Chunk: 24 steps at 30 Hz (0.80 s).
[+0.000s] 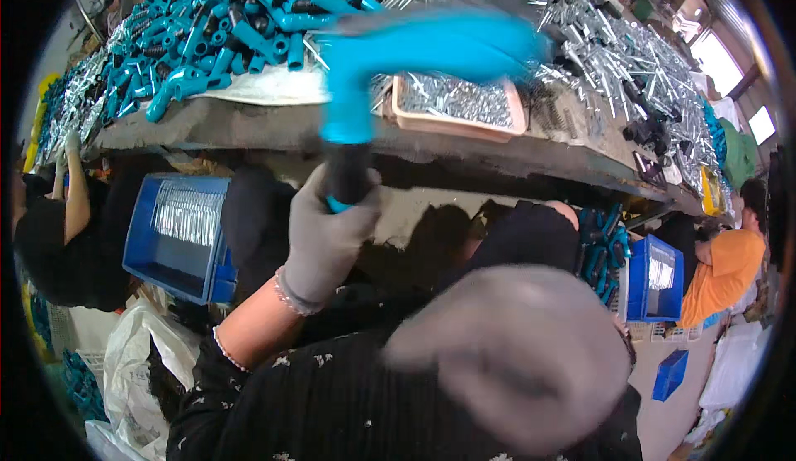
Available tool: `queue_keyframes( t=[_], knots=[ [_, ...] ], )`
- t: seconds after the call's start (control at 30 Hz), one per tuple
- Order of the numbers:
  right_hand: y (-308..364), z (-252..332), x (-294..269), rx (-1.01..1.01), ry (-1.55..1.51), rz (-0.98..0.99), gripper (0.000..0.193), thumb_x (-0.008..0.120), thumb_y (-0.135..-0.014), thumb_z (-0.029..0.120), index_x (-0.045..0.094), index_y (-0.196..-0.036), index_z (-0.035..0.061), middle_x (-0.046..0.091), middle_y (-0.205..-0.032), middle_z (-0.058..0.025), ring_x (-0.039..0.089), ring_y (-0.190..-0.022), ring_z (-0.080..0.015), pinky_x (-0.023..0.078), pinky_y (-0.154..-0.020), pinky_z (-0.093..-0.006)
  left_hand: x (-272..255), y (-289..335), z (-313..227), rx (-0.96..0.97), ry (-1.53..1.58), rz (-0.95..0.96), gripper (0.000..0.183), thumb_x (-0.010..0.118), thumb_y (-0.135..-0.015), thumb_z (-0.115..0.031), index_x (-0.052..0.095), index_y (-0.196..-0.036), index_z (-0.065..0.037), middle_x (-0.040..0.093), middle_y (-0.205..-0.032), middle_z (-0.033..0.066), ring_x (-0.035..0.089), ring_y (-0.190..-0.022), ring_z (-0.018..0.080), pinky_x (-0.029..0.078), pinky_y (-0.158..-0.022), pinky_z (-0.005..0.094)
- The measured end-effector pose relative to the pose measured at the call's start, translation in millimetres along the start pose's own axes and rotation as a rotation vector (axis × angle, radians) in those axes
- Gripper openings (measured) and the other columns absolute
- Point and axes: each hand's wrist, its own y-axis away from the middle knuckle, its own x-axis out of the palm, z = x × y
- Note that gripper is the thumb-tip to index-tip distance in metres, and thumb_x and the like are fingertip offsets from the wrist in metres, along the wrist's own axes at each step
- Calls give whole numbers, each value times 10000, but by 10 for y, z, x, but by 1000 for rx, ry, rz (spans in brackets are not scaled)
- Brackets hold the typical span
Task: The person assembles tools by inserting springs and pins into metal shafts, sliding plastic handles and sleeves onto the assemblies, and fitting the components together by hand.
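Note:
My left hand [327, 233], in a grey glove, is closed around the black lower section of a teal pistol-shaped plastic handle [348, 88]. The handle stands upright, its long arm pointing right and blurred by motion. My right hand [514, 353], also in a grey glove, is close to the camera at the lower right. Motion smears its fingers, so I cannot make out whether it holds anything. Beyond the held piece, a large heap of similar teal handles [195, 42] covers the far left of the workbench [274, 129].
A pale pink tray [456, 129] of small metal parts rests at the bench edge. Loose metal rods [613, 55] are heaped at right. Blue crates with metal pieces stand at left [178, 274] and right [638, 279]. A person in orange [725, 270] sits at right; another person's arm [76, 191] shows at left.

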Motion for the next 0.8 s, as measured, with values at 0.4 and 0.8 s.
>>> queue_keyframes(
  t=[0.4,0.8],
  knots=[
    [161,-1455,294,197,-368,-362,301,554,-1028,160,516,-1295,25,632,-1135,-97,621,-1040,-166,483,-945,-315,-85,9,467,286,30,535,582,533,-969,-582,514,-1263,-80,578,-1159,102,570,-1089,227,463,-976,402],
    [-296,-1887,-645,15,512,-178,288,610,-901,227,593,-1147,78,662,-973,-192,654,-898,-414,531,-752,-495,4,-374,493,115,154,465,546,731,-861,-542,597,-1082,-61,617,-1028,98,598,-948,203,517,-822,364]
  ],
)
